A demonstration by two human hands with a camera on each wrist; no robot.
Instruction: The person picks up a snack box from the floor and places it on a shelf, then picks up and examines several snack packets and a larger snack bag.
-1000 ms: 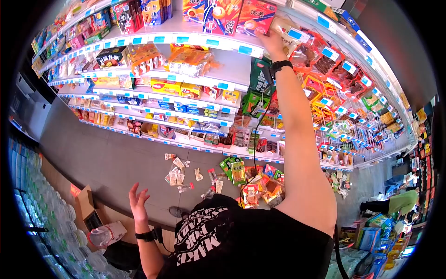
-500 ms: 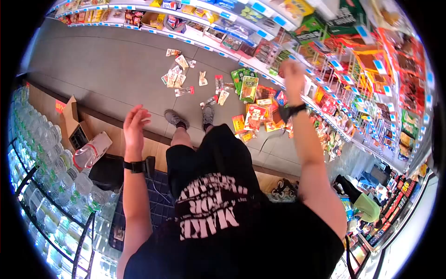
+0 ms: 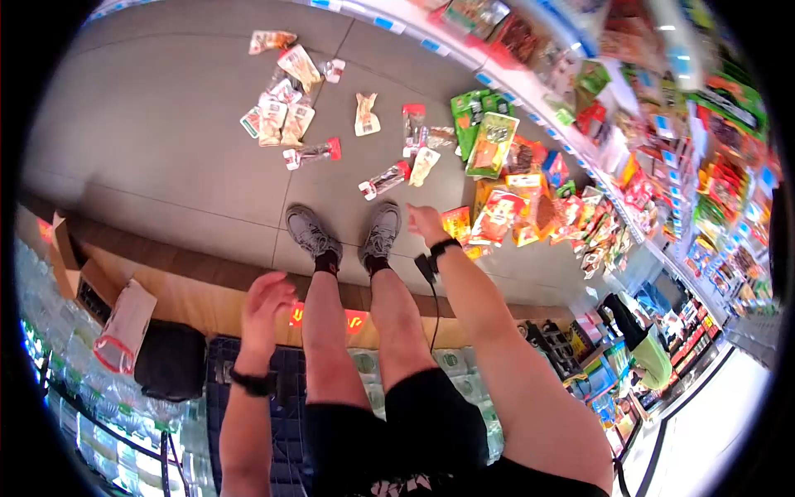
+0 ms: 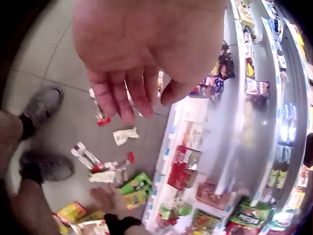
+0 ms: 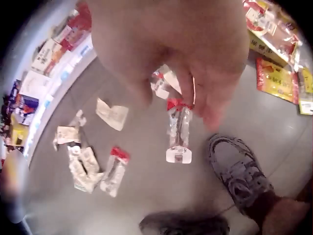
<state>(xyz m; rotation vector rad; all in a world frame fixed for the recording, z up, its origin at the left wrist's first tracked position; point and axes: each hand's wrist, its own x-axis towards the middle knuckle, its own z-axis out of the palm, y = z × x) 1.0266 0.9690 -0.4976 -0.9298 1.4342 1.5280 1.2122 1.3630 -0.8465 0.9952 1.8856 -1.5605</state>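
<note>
My right hand (image 3: 426,224) reaches low over the floor beside my right shoe, its fingers loosely bent and holding nothing. Closest to it is a clear packet with a red end (image 3: 385,180); in the right wrist view the fingers overlap the top of this packet (image 5: 179,129). A small cream packet (image 3: 424,166) lies just past it, and a second red-ended packet (image 3: 414,128) farther off. My left hand (image 3: 269,308) hangs in the air in front of my left knee, fingers relaxed, with nothing in it; the left wrist view shows its palm (image 4: 146,44) above the floor.
Green snack bags (image 3: 493,145) and red and orange bags (image 3: 501,217) lie piled at the right. Several cream packets (image 3: 286,116) are scattered at the left. Stocked shelves (image 3: 580,132) line the right. Beside my left arm are a black bag (image 3: 171,361) and bottled water (image 3: 91,398).
My right hand has come down from a box on the upper shelf to the floor packets. My view has tilted down, and my left hand stays raised without holding anything.
</note>
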